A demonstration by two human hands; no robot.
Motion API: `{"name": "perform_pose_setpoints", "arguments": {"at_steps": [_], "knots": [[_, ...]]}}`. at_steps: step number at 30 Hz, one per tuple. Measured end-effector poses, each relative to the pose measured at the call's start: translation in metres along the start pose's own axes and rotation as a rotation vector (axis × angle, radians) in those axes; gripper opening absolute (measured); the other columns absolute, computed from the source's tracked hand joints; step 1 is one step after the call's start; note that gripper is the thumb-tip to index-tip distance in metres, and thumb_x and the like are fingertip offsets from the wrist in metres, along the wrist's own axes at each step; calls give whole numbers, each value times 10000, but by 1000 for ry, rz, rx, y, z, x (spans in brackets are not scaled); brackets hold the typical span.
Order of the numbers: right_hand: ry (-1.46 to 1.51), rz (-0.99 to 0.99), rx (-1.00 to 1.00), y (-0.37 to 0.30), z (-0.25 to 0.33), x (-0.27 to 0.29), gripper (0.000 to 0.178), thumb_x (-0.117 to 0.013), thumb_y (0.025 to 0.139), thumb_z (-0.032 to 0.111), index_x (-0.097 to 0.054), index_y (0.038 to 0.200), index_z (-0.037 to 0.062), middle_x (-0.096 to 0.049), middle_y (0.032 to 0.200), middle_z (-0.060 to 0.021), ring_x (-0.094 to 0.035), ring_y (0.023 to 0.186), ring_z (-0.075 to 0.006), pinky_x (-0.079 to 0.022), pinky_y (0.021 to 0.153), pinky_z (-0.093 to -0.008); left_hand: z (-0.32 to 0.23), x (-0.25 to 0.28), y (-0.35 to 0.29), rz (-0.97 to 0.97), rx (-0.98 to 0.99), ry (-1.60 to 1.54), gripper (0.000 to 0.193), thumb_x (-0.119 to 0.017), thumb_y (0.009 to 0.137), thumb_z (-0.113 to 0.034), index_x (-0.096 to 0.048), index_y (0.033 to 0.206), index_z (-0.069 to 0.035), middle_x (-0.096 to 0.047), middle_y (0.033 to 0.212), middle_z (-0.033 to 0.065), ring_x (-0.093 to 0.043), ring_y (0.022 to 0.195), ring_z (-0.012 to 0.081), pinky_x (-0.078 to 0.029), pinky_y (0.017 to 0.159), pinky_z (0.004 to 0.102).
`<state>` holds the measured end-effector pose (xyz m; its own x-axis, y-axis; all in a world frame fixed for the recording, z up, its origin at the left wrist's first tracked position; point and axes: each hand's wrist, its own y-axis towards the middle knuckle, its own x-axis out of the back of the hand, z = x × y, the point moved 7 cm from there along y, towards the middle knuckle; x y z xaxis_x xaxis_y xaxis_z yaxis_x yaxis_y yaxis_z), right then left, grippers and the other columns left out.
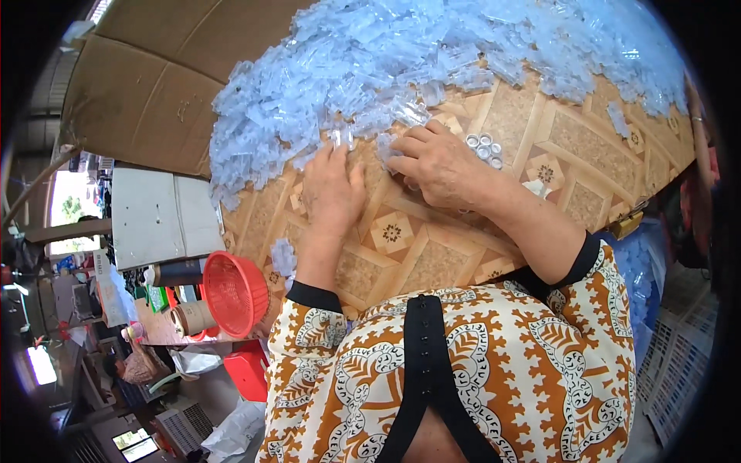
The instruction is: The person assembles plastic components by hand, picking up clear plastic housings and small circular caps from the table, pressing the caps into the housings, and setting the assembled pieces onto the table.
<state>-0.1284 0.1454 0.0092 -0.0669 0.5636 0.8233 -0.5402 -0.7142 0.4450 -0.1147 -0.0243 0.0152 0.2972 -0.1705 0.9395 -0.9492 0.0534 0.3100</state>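
Observation:
A large heap of clear bluish plastic pieces [340,69] covers the far part of the patterned table. My left hand [334,189] lies palm down at the heap's near edge, its fingers stretched forward and its thumb apart. Those fingertips touch a small transparent plastic piece [340,136]. To the right, my right hand [438,166] is bent with curled fingers around the end of another clear plastic piece [385,145]. Its palm side is hidden. Just beyond the right wrist, several small round silver-rimmed caps [484,150] sit in a cluster.
A red plastic basket [234,295] stands at the table's left edge. Brown cardboard [147,85] borders the heap on the left. A few loose clear pieces [283,257] lie near my left forearm, and a white scrap [536,187] lies beside my right forearm.

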Motion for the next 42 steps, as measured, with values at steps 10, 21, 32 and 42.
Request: {"name": "perform_pose_setpoints", "arguments": {"at_steps": [10,21,32,42], "knots": [[10,-110,-28,-5,-3,2,357,-661,733,-2,-681,1089,12,-664,1137,-138,-605,1052,-288,-463,902,-400,18,25,-28,23,58,-313,350,-757,824,-104,-646,1141,-5,-656,1153,183,-592,1118,363,-475,951,428],[0,-201,-61,-7,-11,3,365,-691,738,-14,-677,1102,15,-669,1138,-149,-626,1041,-301,-476,899,-423,4,6,-25,5,121,-27,455,-830,767,-231,-638,1131,-35,-652,1088,152,-569,1055,343,-451,921,446],[11,-264,89,-7,6,1,108,-690,684,143,-628,742,77,-610,807,-66,-576,838,-252,-442,783,-376,-51,3,-44,11,48,-428,243,-758,792,-61,-579,955,-34,-594,843,149,-619,766,323,-482,661,421],[297,-388,-101,-9,-13,13,213,-655,682,-62,-705,853,52,-635,784,-79,-614,744,-275,-493,627,-366,-56,-4,-46,174,44,-934,570,-780,762,17,-555,1281,-52,-530,1421,137,-654,915,196,-582,772,313]]}}
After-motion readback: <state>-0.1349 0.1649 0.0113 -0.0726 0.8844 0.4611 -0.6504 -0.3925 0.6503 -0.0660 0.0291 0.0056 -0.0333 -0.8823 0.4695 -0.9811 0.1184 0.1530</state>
